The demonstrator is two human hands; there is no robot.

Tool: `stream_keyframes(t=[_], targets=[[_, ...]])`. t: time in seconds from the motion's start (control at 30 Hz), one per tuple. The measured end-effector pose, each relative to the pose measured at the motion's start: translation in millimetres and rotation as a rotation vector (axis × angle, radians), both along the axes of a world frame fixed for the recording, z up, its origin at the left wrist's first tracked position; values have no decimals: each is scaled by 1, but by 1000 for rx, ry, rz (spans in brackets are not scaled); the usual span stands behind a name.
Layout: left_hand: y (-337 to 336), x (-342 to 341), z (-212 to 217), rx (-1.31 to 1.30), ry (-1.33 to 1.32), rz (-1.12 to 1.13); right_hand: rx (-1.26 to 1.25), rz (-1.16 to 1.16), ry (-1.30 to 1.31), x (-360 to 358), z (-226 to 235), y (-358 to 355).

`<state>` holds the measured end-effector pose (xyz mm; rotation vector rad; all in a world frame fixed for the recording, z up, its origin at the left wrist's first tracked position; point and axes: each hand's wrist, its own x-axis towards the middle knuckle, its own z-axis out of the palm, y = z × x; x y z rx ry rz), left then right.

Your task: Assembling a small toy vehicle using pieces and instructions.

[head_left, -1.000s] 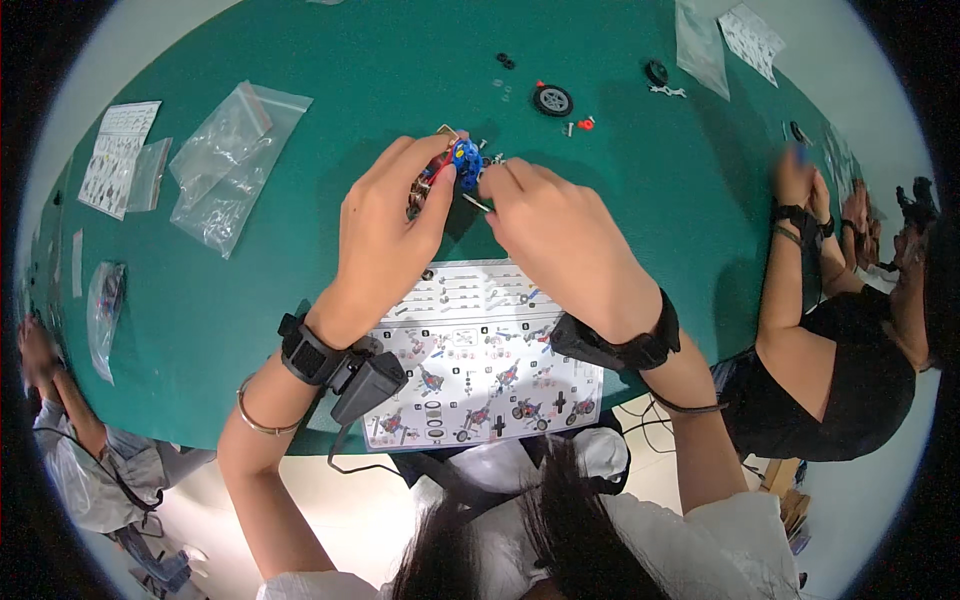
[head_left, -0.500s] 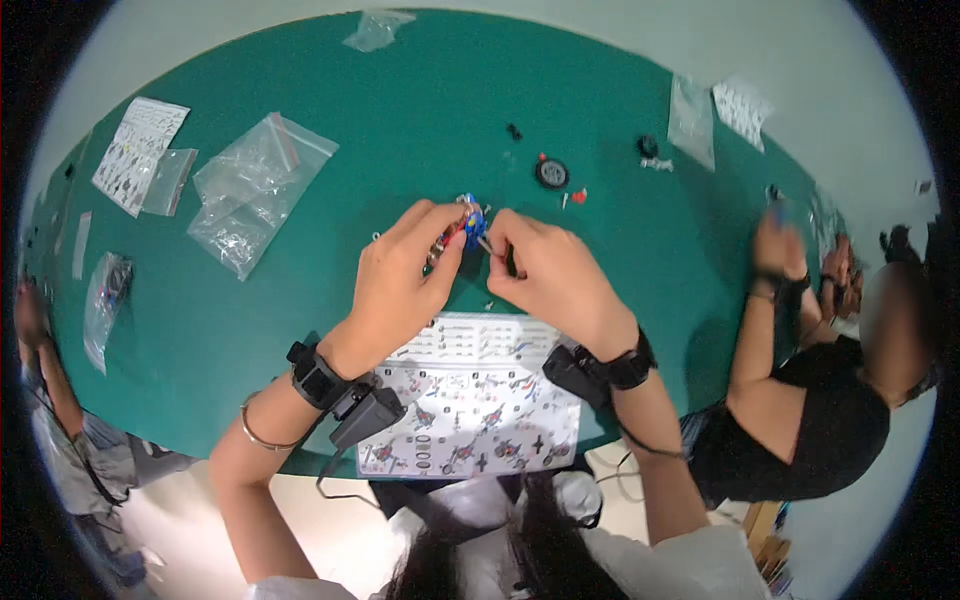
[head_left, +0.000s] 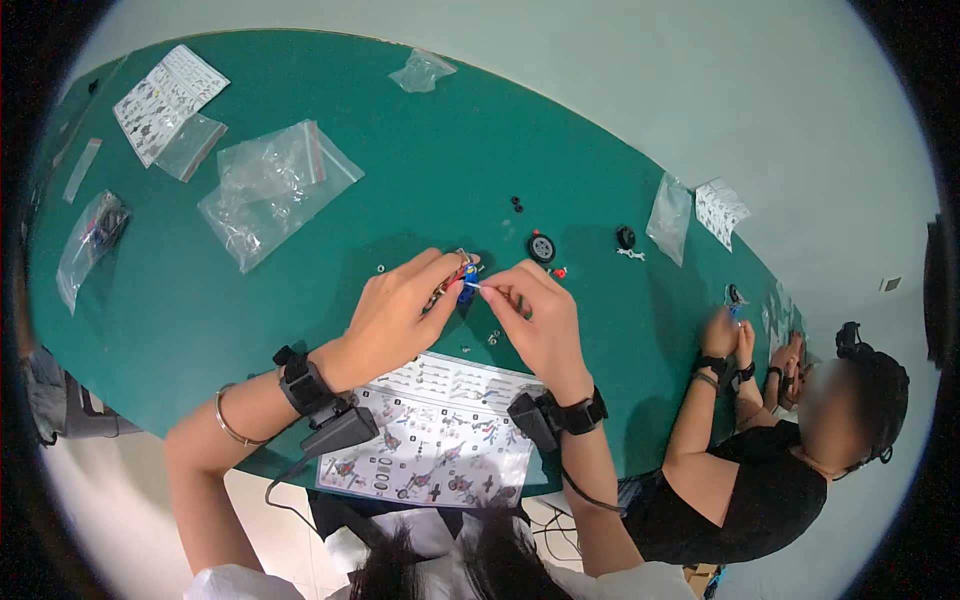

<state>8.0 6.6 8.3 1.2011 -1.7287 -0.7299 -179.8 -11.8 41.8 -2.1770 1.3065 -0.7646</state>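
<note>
Over the green table, my left hand (head_left: 405, 303) grips a small blue and red toy model (head_left: 468, 280), its fingers covering much of it. My right hand (head_left: 540, 312) is closed in a pinch on a thin silvery rod (head_left: 475, 287), whose tip touches the blue part of the model. Whether the rod is a tool or a loose piece is too small to tell. Just below the hands lie a few tiny metal screws (head_left: 494, 338). A printed instruction sheet (head_left: 430, 425) with assembly drawings spreads beneath my wrists.
Beyond my right hand lie a black wheel (head_left: 541, 248), a small red piece (head_left: 560, 272), small black parts (head_left: 517, 204) and another wheel (head_left: 626, 237). Clear plastic bags (head_left: 280, 190) and a folded leaflet (head_left: 170, 100) are at far left. A co-worker (head_left: 750, 460) sits at right.
The whole view has shifted and turned, so the table edge slopes down to the right. My right hand now pinches the rod nearly level against the model; its fingers have opened out somewhat.
</note>
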Motion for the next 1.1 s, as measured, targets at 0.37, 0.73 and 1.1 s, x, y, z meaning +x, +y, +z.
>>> stream_keyframes(t=[0.37,0.73,1.1], targets=[[-2,-1,0,25,-10,-37,-183,-99,-115,1,-3,-1],[-1,-2,0,-54,-43,-40,-58,37,156,2,-14,2],[-2,-1,-6,-29,-40,-22,-17,-143,-75,7,-5,7]])
